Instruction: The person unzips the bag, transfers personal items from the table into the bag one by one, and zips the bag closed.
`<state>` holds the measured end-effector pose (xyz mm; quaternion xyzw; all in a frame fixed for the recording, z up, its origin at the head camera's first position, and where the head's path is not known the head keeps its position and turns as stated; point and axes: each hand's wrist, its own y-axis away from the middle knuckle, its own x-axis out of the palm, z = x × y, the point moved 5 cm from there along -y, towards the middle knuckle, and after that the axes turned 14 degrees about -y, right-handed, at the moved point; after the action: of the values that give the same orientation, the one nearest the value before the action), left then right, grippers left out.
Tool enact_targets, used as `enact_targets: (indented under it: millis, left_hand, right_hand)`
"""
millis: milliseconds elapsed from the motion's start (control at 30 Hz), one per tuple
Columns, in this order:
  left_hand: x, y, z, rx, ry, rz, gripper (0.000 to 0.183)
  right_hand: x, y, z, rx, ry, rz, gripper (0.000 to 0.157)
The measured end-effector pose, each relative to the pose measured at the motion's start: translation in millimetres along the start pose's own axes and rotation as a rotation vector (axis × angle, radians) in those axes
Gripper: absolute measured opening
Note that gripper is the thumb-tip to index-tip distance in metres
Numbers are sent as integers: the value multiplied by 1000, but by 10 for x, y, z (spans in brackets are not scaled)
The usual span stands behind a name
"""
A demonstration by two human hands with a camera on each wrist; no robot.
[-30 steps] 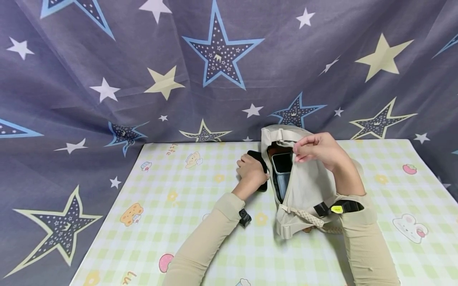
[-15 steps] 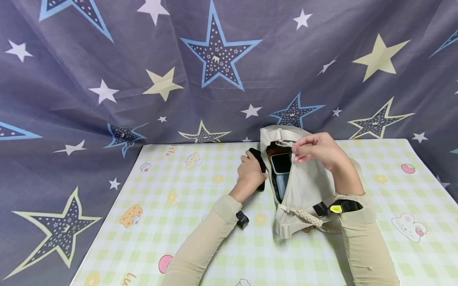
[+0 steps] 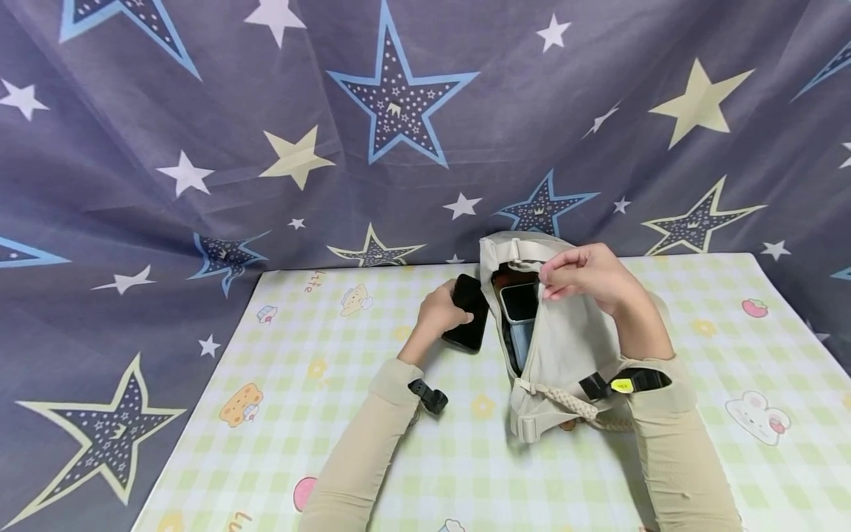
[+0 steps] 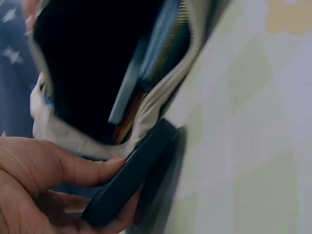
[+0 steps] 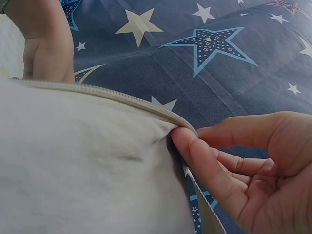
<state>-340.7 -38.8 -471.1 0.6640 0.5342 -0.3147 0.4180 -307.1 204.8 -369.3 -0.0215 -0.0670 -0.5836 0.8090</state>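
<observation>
A beige fabric bag (image 3: 578, 325) lies on the table with its zipped mouth open. My right hand (image 3: 592, 277) pinches the upper edge of that mouth, and the right wrist view shows thumb and fingertips on the zipper edge (image 5: 146, 108). Inside are a pale-rimmed, dark-faced item (image 3: 520, 303) and a blue pouch (image 4: 168, 39) with a gold-toned zip. Just left of the bag, my left hand (image 3: 440, 310) grips a flat black phone-sized slab (image 3: 470, 332), thumb on one face. Its lower part looks glossy; its exact kind is unclear. The bag's deeper inside is too dark to see.
A braided strap (image 3: 565, 401) and a buckled end (image 3: 528, 428) lie at the bag's near side. The checked tablecloth (image 3: 359, 340) spreads left and in front. A star-patterned curtain (image 3: 266, 89) hangs directly behind the table.
My left hand has shifted left and turned, drawing the black slab slightly away from the bag and showing more of its face. The right hand keeps its pinch on the bag's edge.
</observation>
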Motion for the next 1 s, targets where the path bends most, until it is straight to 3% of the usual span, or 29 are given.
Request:
enact_targets:
  millis: [200, 333, 467, 633, 800, 1000]
  left_hand:
    - [22, -61, 225, -81, 446, 223, 79]
    - [40, -60, 312, -118, 614, 301, 76]
    - [27, -57, 371, -122, 651, 336, 71]
    - [-16, -57, 409, -78, 661, 385, 69]
    - [-42, -73, 437, -32, 745, 446, 63]
    - [-56, -89, 465, -17, 795, 491, 60]
  right_hand:
    - [-7, -9, -2, 2, 0, 1, 7]
    - [-9, -10, 0, 2, 1, 0, 7]
    - [-8, -6, 0, 6, -6, 0, 6]
    - [-11, -4, 3, 10, -6, 1, 6]
    - [-16, -6, 11, 7, 2, 1, 7]
    - [-14, -5, 6, 13, -2, 3, 6]
